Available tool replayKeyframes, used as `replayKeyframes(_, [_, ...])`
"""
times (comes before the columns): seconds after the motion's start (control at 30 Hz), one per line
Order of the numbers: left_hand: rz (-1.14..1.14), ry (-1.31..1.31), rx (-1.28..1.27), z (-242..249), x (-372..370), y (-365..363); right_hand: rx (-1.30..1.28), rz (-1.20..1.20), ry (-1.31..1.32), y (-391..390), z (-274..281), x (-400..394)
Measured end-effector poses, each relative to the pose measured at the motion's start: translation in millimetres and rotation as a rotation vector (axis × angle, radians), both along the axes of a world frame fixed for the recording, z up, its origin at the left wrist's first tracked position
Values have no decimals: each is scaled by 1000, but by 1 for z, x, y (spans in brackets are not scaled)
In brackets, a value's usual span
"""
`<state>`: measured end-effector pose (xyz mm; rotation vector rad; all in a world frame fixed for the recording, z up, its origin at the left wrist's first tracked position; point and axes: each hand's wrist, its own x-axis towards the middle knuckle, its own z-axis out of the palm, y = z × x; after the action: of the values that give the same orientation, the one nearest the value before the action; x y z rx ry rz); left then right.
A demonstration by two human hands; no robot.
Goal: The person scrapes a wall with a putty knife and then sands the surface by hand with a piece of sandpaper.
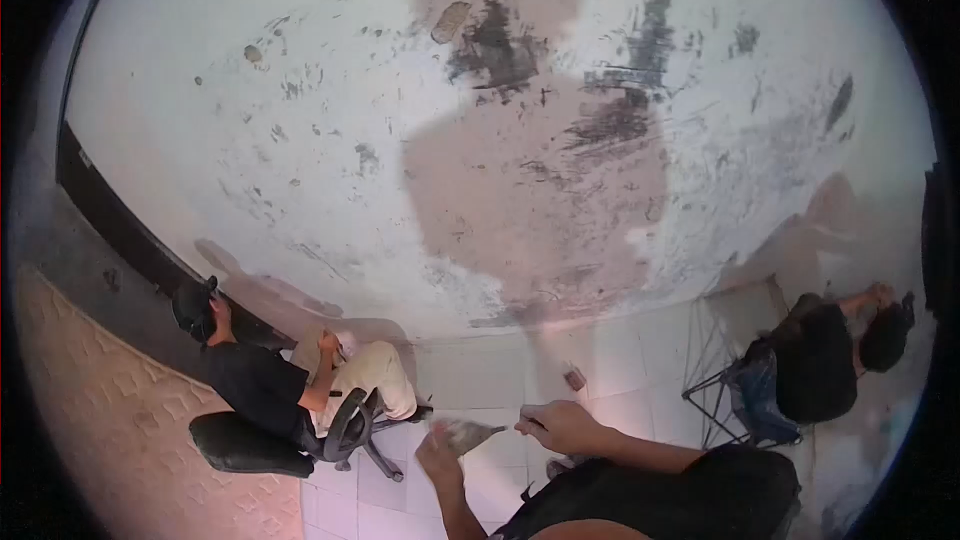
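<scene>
My left hand point(437, 452) is closed on a pale grey, tapered thing point(468, 436) that narrows to a dark tip pointing right. Its kind is too blurred to name. A short gap separates that tip from my right hand point(562, 428), whose fingers are curled in a pinch. Something small and dark shows at the right fingertips, too small to make out. Both hands are held over the tiled floor point(495, 395), in front of my dark top.
A wall point(330, 170) with dark scuffs stands ahead. At left, a person point(255, 375) sits on an office chair point(250, 445). Another person point(815, 365) sits at right on a folding chair point(765, 400). A small reddish object point(574, 379) lies on the floor.
</scene>
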<state>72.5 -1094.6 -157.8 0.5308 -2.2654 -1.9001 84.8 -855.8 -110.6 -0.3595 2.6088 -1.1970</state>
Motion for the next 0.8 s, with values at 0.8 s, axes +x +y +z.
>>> replayKeyframes(0.8, [-516, 678, -829, 131, -82, 110, -688, -263, -144, 27, 46, -10])
